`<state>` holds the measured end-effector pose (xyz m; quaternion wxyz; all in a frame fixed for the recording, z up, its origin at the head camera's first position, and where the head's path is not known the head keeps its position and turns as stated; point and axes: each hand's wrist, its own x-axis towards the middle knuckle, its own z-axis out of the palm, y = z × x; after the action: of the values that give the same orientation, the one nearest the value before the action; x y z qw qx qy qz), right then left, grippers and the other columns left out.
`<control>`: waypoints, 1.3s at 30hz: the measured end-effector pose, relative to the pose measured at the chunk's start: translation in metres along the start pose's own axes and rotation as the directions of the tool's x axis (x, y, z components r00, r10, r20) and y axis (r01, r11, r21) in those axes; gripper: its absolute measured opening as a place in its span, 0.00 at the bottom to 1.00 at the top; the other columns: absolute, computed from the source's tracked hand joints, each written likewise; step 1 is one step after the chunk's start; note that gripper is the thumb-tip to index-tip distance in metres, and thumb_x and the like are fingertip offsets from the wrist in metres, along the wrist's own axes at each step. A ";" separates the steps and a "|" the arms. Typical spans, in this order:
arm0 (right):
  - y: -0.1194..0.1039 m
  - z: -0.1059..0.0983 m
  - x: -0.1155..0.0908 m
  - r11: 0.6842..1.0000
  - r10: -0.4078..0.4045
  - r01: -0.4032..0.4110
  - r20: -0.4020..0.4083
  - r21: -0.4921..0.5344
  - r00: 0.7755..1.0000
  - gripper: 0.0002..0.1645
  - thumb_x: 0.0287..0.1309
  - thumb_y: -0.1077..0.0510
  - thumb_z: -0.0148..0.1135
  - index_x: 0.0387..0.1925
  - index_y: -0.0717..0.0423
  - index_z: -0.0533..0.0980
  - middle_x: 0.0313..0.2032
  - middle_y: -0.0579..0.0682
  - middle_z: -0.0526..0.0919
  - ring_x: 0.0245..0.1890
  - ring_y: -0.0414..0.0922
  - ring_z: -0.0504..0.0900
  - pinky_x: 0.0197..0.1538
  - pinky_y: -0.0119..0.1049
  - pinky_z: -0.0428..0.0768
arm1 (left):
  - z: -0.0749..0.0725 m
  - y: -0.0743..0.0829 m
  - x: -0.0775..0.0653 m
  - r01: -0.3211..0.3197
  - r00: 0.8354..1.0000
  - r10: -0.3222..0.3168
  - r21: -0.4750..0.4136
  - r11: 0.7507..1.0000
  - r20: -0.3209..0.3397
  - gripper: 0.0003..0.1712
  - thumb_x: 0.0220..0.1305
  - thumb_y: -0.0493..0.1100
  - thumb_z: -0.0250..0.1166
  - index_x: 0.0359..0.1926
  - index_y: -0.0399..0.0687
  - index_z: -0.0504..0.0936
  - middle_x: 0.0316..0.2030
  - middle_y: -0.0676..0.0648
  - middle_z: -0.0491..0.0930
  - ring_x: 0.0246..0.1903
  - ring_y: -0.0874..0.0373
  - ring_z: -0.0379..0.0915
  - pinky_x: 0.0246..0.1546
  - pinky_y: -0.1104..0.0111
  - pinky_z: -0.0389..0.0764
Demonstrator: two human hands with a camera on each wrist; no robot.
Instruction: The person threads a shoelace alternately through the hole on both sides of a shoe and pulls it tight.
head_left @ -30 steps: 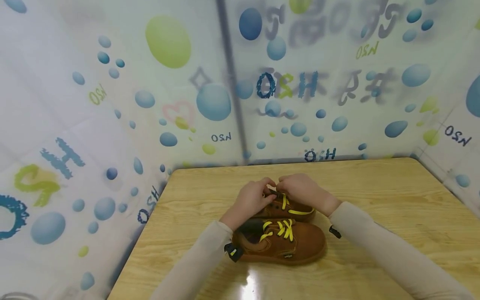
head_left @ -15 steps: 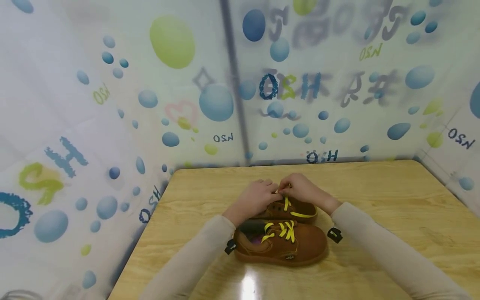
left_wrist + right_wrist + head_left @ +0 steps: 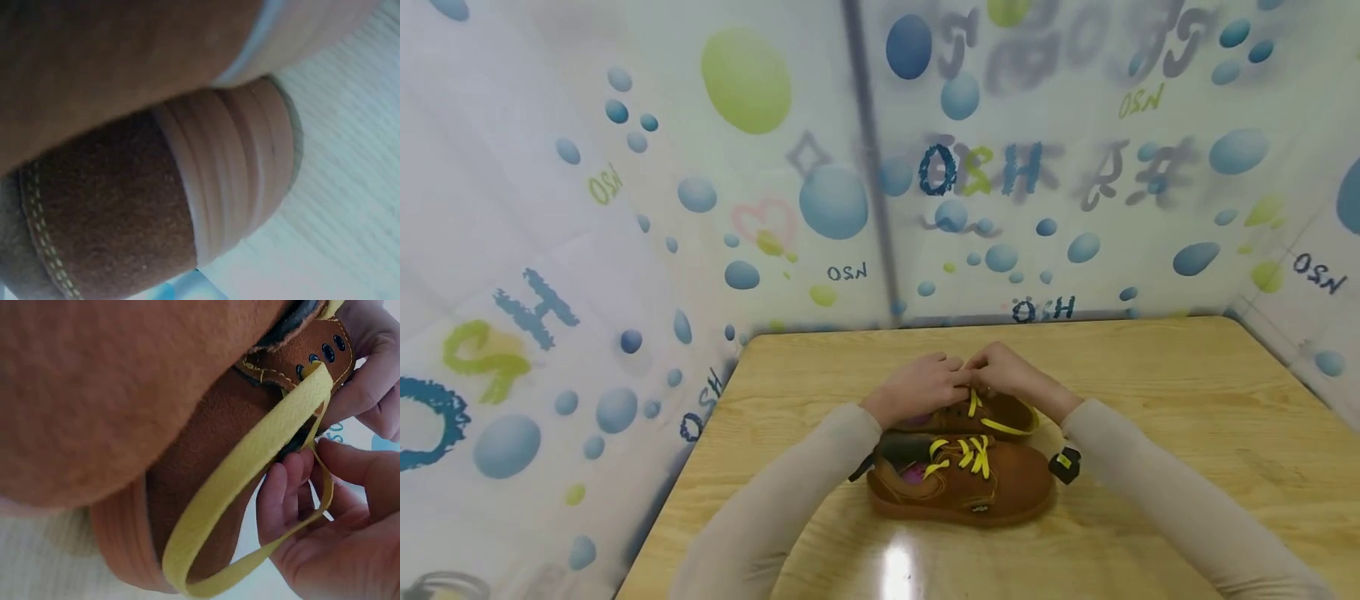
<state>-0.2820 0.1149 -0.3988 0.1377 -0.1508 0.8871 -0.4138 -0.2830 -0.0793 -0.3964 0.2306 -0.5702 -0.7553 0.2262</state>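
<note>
Two brown shoes with yellow laces lie side by side on the table, toes to the right. The near shoe (image 3: 1026,483) is laced across its front. Both hands are at the far shoe (image 3: 215,434), whose yellow shoelace (image 3: 250,469) hangs in a long loop from an eyelet. My right hand (image 3: 1011,371) pinches this lace beside the eyelet flap (image 3: 334,356). My left hand (image 3: 921,387) reaches over the same shoe and grips that flap, its fingers partly hidden behind it. In the left wrist view only shoe heels (image 3: 125,212) show, not the hand.
The wooden table (image 3: 1150,375) extends around the shoes. A patterned white curtain (image 3: 760,183) encloses its back and sides. Black straps, including one at the right wrist (image 3: 1065,464), sit on the cuffs. A round-rimmed object (image 3: 448,581) shows at the lower left corner.
My left hand has shifted right and further over the far shoe, uncovering its opening. My right hand has come slightly right and stays at the lace. The near shoe has hardly moved.
</note>
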 end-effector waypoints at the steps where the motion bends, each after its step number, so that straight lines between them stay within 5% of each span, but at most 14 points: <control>1: 0.001 0.000 -0.001 0.999 0.023 -0.023 0.010 0.037 1.000 0.17 0.72 0.61 0.49 0.44 0.65 0.83 0.28 0.52 0.82 0.24 0.42 0.77 0.31 0.34 0.78 | 0.002 0.000 0.000 0.033 0.999 -0.034 -0.034 0.999 -0.007 0.09 0.72 0.46 0.58 0.45 0.65 0.85 0.44 0.61 0.80 0.36 0.62 0.68 0.40 0.71 0.72; 3: 0.004 -0.001 -0.003 0.994 0.048 -0.051 0.032 0.096 0.998 0.20 0.75 0.59 0.44 0.51 0.66 0.80 0.31 0.54 0.82 0.27 0.42 0.78 0.34 0.34 0.80 | 0.004 0.001 -0.002 0.160 0.986 -0.168 -0.188 0.969 -0.025 0.09 0.71 0.45 0.60 0.45 0.62 0.85 0.40 0.59 0.80 0.35 0.62 0.68 0.40 0.71 0.73; 5: 0.008 -0.002 -0.004 0.985 0.068 -0.076 0.053 0.156 0.996 0.22 0.77 0.58 0.41 0.54 0.68 0.77 0.30 0.52 0.81 0.27 0.41 0.78 0.34 0.34 0.81 | 0.005 0.002 -0.005 0.308 0.932 -0.361 -0.448 0.839 -0.036 0.07 0.69 0.44 0.62 0.43 0.58 0.86 0.37 0.56 0.80 0.35 0.62 0.68 0.40 0.70 0.74; 7: 0.011 -0.004 -0.007 0.971 0.079 -0.094 0.076 0.218 0.994 0.24 0.77 0.58 0.38 0.57 0.70 0.74 0.28 0.51 0.80 0.27 0.41 0.78 0.33 0.34 0.80 | 0.000 0.001 -0.010 0.351 0.839 -0.545 -0.757 0.552 -0.008 0.05 0.70 0.43 0.61 0.40 0.52 0.84 0.37 0.54 0.80 0.37 0.64 0.71 0.41 0.71 0.76; 11: 0.015 -0.007 -0.013 0.930 0.094 -0.120 0.090 0.347 0.991 0.24 0.76 0.59 0.39 0.61 0.72 0.69 0.28 0.46 0.81 0.29 0.39 0.80 0.37 0.34 0.82 | -0.018 -0.002 -0.024 0.047 0.717 -0.683 -0.987 -0.152 0.139 0.05 0.76 0.41 0.53 0.43 0.44 0.73 0.36 0.54 0.82 0.38 0.64 0.78 0.50 0.64 0.82; 13: 0.016 -0.007 -0.016 0.912 0.082 -0.105 0.074 0.396 0.994 0.24 0.76 0.58 0.40 0.62 0.72 0.67 0.29 0.44 0.81 0.31 0.38 0.81 0.41 0.35 0.82 | -0.026 -0.004 -0.032 0.006 0.716 -0.661 -0.950 -0.312 0.222 0.05 0.78 0.40 0.48 0.44 0.42 0.69 0.30 0.53 0.81 0.30 0.61 0.78 0.45 0.62 0.83; 14: 0.016 -0.006 -0.017 0.906 0.080 -0.096 0.056 0.411 0.995 0.24 0.75 0.59 0.42 0.62 0.72 0.67 0.30 0.43 0.82 0.33 0.38 0.82 0.42 0.34 0.82 | -0.029 -0.004 -0.035 0.046 0.722 -0.641 -0.943 -0.330 0.260 0.06 0.78 0.39 0.48 0.45 0.42 0.69 0.26 0.51 0.78 0.25 0.60 0.76 0.40 0.63 0.83; 16: 0.018 -0.005 -0.019 0.912 0.056 -0.058 0.018 0.406 0.998 0.23 0.74 0.59 0.44 0.61 0.73 0.68 0.33 0.44 0.82 0.34 0.37 0.82 0.43 0.34 0.82 | -0.035 -0.004 -0.042 0.240 0.723 -0.604 -0.942 -0.236 0.335 0.07 0.77 0.39 0.51 0.45 0.40 0.72 0.22 0.48 0.76 0.20 0.60 0.70 0.29 0.67 0.79; 20: 0.025 0.001 -0.024 0.947 -0.001 0.017 -0.049 0.320 0.999 0.20 0.72 0.63 0.49 0.57 0.73 0.70 0.39 0.55 0.83 0.35 0.38 0.80 0.42 0.33 0.81 | -0.039 0.002 -0.049 0.611 0.711 -0.550 -0.772 0.175 0.438 0.10 0.72 0.41 0.59 0.44 0.41 0.83 0.29 0.44 0.85 0.24 0.60 0.77 0.26 0.69 0.78; 22: 0.028 0.006 -0.026 0.964 -0.035 0.053 -0.075 0.261 0.997 0.18 0.71 0.63 0.52 0.56 0.72 0.73 0.42 0.60 0.83 0.36 0.40 0.80 0.41 0.33 0.81 | -0.041 0.005 -0.050 0.670 0.713 -0.522 -0.674 0.311 0.468 0.09 0.69 0.42 0.63 0.41 0.43 0.87 0.33 0.45 0.88 0.28 0.59 0.81 0.30 0.68 0.80; 26: 0.032 0.014 -0.030 0.981 -0.101 0.120 -0.128 0.150 0.987 0.16 0.69 0.64 0.56 0.53 0.66 0.79 0.48 0.63 0.83 0.38 0.42 0.81 0.41 0.35 0.80 | -0.046 0.009 -0.046 0.683 0.724 -0.497 -0.598 0.419 0.479 0.09 0.65 0.43 0.67 0.31 0.45 0.90 0.28 0.49 0.88 0.24 0.60 0.79 0.29 0.68 0.79; 30: 0.035 0.023 -0.032 0.987 -0.147 0.158 -0.196 0.040 0.969 0.14 0.68 0.63 0.57 0.51 0.60 0.82 0.49 0.61 0.83 0.40 0.47 0.84 0.43 0.39 0.82 | -0.049 0.008 -0.046 0.690 0.689 -0.602 -0.620 0.374 0.404 0.10 0.66 0.45 0.66 0.30 0.47 0.89 0.23 0.52 0.85 0.18 0.65 0.69 0.22 0.73 0.70; 36: 0.030 0.035 -0.033 0.975 -0.209 0.169 -0.331 -0.145 0.920 0.10 0.64 0.62 0.63 0.44 0.56 0.86 0.40 0.55 0.86 0.39 0.49 0.84 0.42 0.43 0.82 | -0.051 0.010 -0.049 0.521 0.709 -0.566 -0.853 0.018 0.421 0.16 0.72 0.47 0.60 0.33 0.42 0.86 0.14 0.53 0.71 0.14 0.63 0.60 0.17 0.72 0.63; 39: 0.027 0.034 -0.034 0.966 -0.232 0.171 -0.351 -0.195 0.907 0.10 0.63 0.63 0.63 0.44 0.57 0.86 0.38 0.54 0.86 0.37 0.49 0.84 0.40 0.42 0.81 | -0.051 0.012 -0.047 0.474 0.734 -0.536 -0.880 -0.034 0.416 0.16 0.71 0.47 0.60 0.32 0.42 0.86 0.19 0.51 0.76 0.17 0.64 0.65 0.20 0.72 0.67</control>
<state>-0.2423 0.1207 -0.4371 -0.0885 -0.1715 0.9069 -0.3745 -0.2322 -0.1180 -0.3677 -0.0923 -0.2699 -0.8666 -0.4095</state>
